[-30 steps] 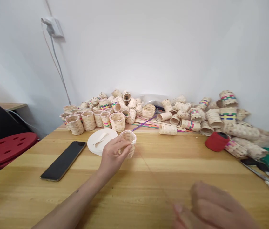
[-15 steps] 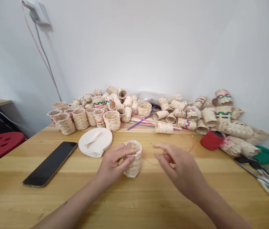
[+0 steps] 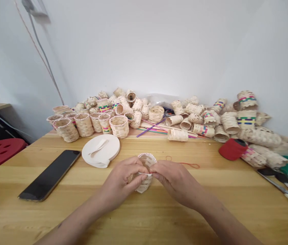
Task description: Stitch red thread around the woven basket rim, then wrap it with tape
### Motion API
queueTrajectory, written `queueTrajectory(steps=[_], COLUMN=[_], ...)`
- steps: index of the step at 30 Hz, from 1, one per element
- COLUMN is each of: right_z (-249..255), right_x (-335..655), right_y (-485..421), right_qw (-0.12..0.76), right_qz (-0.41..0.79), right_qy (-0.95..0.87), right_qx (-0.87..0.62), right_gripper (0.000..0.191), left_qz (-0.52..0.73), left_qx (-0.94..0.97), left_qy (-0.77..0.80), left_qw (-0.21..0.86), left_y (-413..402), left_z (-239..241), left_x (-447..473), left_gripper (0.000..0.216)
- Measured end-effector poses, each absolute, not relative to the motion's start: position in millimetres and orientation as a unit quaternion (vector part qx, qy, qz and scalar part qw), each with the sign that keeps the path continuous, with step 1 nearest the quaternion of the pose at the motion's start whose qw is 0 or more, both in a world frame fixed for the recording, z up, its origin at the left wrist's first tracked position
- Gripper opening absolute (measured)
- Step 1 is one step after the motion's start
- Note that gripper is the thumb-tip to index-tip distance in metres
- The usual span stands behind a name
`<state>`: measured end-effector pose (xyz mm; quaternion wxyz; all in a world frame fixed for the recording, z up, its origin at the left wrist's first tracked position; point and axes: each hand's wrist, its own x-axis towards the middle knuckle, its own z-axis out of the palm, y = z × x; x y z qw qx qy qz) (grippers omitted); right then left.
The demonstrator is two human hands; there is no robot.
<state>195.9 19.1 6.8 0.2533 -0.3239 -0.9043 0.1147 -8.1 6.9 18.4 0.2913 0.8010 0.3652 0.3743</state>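
Observation:
A small woven basket with a pink-stitched rim stands on the table, tilted slightly towards me. My left hand pinches its near rim, thumb outside and fingers over the edge. From the other side my right hand is closed at the same rim, its thumb and fingertips pressed together close to the left thumb. What lies between the right fingertips is too small to make out. A loose red thread lies in loops on the table just behind the right hand.
A white tape roll and a black phone lie at left. Finished-looking rimmed baskets stand behind them. Coloured strips and more woven baskets fill the back. A red thread spool and scissors are at right.
My right hand has come left from beside the basket to its rim. The thread that stretched between the basket and that hand now lies slack behind it. The basket tips slightly nearer.

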Motion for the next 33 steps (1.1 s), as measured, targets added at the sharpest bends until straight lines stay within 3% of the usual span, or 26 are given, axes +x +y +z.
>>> queueTrajectory(steps=[4, 8, 17, 33], right_z=[1, 3, -3, -3], right_x=[197, 198, 192, 192], right_y=[17, 11, 11, 12], right_qw=[0.336, 0.401, 0.430, 0.411], right_qz=[0.128, 0.117, 0.098, 0.086], right_qy=[-0.867, -0.817, -0.835, -0.843], right_qx=[-0.344, -0.397, -0.328, -0.335], right_gripper=[0.019, 0.027, 0.011, 0.014], left_qz=[0.379, 0.416, 0.439, 0.447], left_qx=[0.796, 0.771, 0.751, 0.747], left_qy=[0.385, 0.415, 0.430, 0.430], left_qw=[0.272, 0.247, 0.243, 0.238], left_y=[9, 10, 11, 7], left_z=[15, 8, 7, 11], left_x=[-9, -7, -5, -3], left_gripper=[0.018, 0.015, 0.015, 0.014])
